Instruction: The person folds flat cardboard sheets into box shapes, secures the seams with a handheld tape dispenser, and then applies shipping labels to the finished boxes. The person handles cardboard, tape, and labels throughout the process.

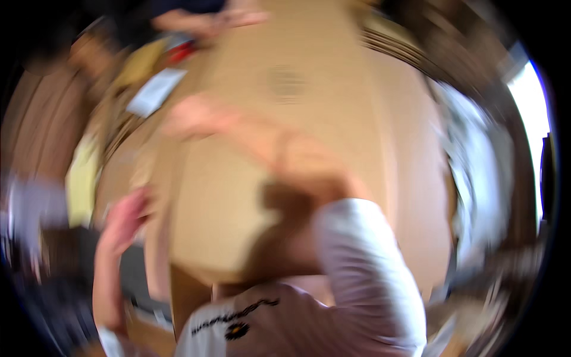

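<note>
A long brown cardboard box (238,178) stretches away from my body across the middle of the view, with a dark printed patch on its far part. My right arm crosses over it, and my right hand (196,116) is at its left edge, smeared by motion so that the fingers cannot be read. Lower down, my left hand (126,220) is beside the box's left side, near a side flap (157,238). Blur hides whether its fingers touch the cardboard or hold anything.
Another person's hand (241,18) reaches over the box's far left end. Close to it lie a red object (180,52) and a white sheet (156,92). Stacked cardboard (392,41) stands at the far right. Pale plastic-like material (479,160) lies along the right side.
</note>
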`<state>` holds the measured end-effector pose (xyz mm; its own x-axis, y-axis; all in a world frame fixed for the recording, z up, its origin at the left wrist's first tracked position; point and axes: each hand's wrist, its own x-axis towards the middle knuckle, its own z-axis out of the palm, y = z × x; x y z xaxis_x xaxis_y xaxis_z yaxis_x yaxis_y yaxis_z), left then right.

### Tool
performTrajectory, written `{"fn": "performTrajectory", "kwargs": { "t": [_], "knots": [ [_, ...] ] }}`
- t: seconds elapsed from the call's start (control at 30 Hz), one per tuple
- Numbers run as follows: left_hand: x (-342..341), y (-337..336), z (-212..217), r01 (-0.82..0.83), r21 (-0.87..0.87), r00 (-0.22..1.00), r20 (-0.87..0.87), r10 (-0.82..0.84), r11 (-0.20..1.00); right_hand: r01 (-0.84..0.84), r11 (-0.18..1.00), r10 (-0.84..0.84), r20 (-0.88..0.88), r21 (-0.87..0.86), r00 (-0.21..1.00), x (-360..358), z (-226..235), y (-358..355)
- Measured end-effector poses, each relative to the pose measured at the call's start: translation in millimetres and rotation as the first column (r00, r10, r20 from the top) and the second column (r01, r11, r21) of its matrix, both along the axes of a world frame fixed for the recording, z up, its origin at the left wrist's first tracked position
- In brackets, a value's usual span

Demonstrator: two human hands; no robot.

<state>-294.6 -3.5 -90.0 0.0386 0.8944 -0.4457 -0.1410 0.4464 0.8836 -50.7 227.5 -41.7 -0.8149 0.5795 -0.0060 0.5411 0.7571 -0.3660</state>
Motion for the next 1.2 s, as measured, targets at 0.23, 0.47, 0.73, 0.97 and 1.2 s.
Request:
{"fn": "performTrajectory", "kwargs": {
  "t": [0.23, 0.47, 0.73, 0.97, 1.2],
  "knots": [
    [74, 64, -83, -0.302, 0.618, 0.835, -0.196, 0.514, 0.726, -0.019, 0.976, 0.063, -0.199, 0.217, 0.978, -22, -26, 11],
    [127, 60, -20, -0.008, 0.07, 0.997, 0.076, 0.003, 0.998, -0.276, 0.862, 0.293, 0.026, 0.424, 0.956, -22, -41, 18],
    [107, 34, 9, 0.165, 0.406, 0.882, -0.469, 0.05, 0.899, -0.802, 0.55, 0.736, 0.319, 0.233, 0.597, -241, -41, -126],
    [139, 29, -15, 0.008, 0.573, 0.906, -0.352, 0.237, 0.819, -0.782, 0.568, 0.654, 0.438, 0.255, 0.617, -374, -242, -215],
    [139, 54, -33, -0.193, 0.553, 0.832, -0.347, 0.434, 0.811, -0.616, 0.771, 0.635, 0.273, -0.163, 0.723, -368, -79, -166]
  ]
}}
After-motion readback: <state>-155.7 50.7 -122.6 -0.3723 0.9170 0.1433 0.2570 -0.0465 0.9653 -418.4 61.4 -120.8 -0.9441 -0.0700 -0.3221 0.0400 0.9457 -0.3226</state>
